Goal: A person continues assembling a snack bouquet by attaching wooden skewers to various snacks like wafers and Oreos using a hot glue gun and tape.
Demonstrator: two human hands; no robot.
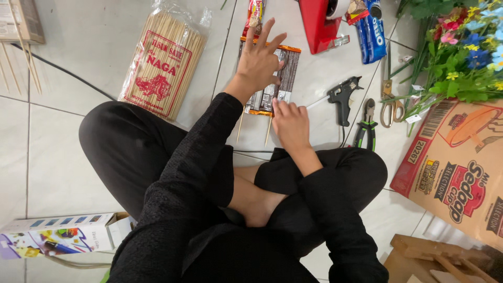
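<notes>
From the head camera, I have my left hand [259,63] spread flat and unclenched on a row of dark snack packets [272,78] mounted on skewers [268,131], lying on the floor tiles [63,152]. My right hand [291,123] presses their lower end, fingers loose, gripping nothing. I judge I'm fixing packets to sticks; the next move calls for keeping them flat and aligned.

Long black textured knit sleeves reaching the wrists, loose black trousers, bare left hand [258,64], bare right hand [291,124], bare feet
</notes>
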